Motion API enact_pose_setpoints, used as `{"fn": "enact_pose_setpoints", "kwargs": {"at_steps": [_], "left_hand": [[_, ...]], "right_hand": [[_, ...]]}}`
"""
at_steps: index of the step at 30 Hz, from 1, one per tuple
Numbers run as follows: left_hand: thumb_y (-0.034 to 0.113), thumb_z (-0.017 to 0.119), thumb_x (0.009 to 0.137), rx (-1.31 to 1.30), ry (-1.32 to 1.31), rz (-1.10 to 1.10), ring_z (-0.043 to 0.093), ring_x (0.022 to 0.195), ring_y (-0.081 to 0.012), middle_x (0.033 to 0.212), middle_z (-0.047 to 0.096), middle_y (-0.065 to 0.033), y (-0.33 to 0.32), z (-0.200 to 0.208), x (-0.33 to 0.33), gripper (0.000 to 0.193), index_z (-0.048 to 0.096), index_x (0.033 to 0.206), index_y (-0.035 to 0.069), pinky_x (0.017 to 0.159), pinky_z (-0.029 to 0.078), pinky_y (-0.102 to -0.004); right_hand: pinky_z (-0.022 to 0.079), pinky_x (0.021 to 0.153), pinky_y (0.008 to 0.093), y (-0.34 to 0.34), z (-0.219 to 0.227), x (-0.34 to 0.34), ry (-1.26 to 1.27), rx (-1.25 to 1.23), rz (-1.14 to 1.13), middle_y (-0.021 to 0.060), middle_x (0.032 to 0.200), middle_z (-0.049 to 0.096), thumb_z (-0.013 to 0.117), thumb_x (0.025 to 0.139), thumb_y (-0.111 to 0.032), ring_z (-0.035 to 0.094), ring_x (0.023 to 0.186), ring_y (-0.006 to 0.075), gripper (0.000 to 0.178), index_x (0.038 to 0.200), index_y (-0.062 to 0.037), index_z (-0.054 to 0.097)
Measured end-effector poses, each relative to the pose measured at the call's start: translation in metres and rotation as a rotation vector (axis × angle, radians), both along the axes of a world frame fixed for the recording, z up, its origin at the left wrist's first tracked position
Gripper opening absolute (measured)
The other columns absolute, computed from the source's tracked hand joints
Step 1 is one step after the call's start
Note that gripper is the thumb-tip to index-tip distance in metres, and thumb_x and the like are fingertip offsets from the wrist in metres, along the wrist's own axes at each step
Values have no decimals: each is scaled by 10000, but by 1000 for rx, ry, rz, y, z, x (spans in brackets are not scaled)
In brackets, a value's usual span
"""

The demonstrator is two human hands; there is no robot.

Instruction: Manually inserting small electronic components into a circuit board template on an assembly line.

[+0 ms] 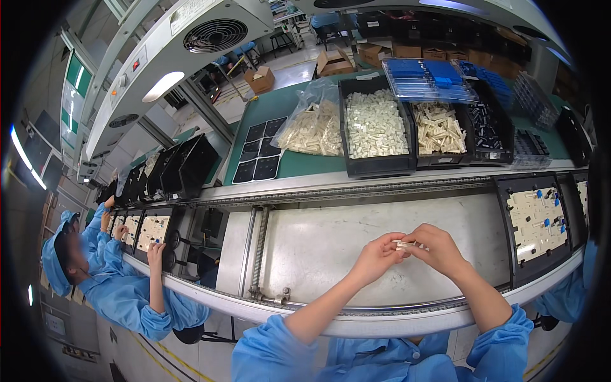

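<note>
My left hand (374, 260) and my right hand (439, 248) meet above the bare metal plate (318, 254) of the conveyor. Between their fingertips are small off-white plastic parts (406, 245), pinched from both sides. They look like the long cream pieces in the bin, but their exact kind is too small to tell. To the right of my hands, a cream circuit board (538, 223) with blue and dark components lies in a black carrier frame (520, 270).
Beyond the conveyor rail stand black bins of white connectors (375, 124), cream parts (439, 127) and black parts (485, 127). Blue trays (429, 79) rest over them. A clear bag (312, 130) of cream parts lies left. A co-worker (114, 286) handles boards at far left.
</note>
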State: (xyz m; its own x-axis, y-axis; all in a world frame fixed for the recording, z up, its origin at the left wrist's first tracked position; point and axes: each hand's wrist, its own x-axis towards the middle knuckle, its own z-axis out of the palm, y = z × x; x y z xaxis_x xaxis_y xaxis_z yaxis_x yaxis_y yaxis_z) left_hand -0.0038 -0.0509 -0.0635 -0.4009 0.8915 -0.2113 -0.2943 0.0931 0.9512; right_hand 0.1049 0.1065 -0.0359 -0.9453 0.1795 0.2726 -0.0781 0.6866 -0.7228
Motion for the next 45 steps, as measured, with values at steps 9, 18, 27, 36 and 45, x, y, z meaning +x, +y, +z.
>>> {"fn": "enact_pose_setpoints", "kwargs": {"at_steps": [9, 18, 27, 36, 45], "left_hand": [[29, 544, 899, -17, -5, 11, 623, 980, -152, 1064, 645, -102, 0, 7, 1, 387, 455, 1276, 2, 805, 514, -259], [12, 540, 900, -16, -35, 24, 612, 955, -147, 1104, 617, -112, 2, -3, -1, 360, 471, 1252, -16, 808, 522, -257], [94, 583, 896, -31, 97, 14, 624, 920, -136, 1131, 599, -95, 3, 4, -1, 373, 487, 1233, -33, 806, 514, -257], [82, 596, 874, -55, 600, 248, 614, 940, -150, 1130, 604, -78, -25, 36, -18, 329, 551, 1198, 49, 815, 499, -273], [78, 641, 783, -661, 1585, 931, 526, 1067, -324, 1126, 581, -155, -226, 26, -80, 335, 582, 1110, 36, 932, 405, -413]], "right_hand": [[491, 607, 330, 1, -1, -1, 13, -12, -44, 72, 761, 602, 692, 745, -77, 602, 692, 237, 135, 879, -64, 677], [508, 621, 320, -2, 5, 0, 3, 6, 55, 74, 826, 592, 729, 731, -117, 609, 706, 226, 212, 928, -77, 660], [484, 610, 280, 1, -2, 1, -90, -158, 37, 62, 818, 583, 732, 734, -90, 582, 666, 168, 210, 930, -68, 658], [485, 668, 256, -2, 6, -1, -104, -190, 22, 54, 837, 573, 715, 739, -42, 576, 727, 147, 186, 914, -49, 653], [483, 668, 271, -5, 6, 2, -92, -188, 62, 49, 848, 563, 703, 756, -50, 569, 730, 155, 190, 933, -61, 636]]}}
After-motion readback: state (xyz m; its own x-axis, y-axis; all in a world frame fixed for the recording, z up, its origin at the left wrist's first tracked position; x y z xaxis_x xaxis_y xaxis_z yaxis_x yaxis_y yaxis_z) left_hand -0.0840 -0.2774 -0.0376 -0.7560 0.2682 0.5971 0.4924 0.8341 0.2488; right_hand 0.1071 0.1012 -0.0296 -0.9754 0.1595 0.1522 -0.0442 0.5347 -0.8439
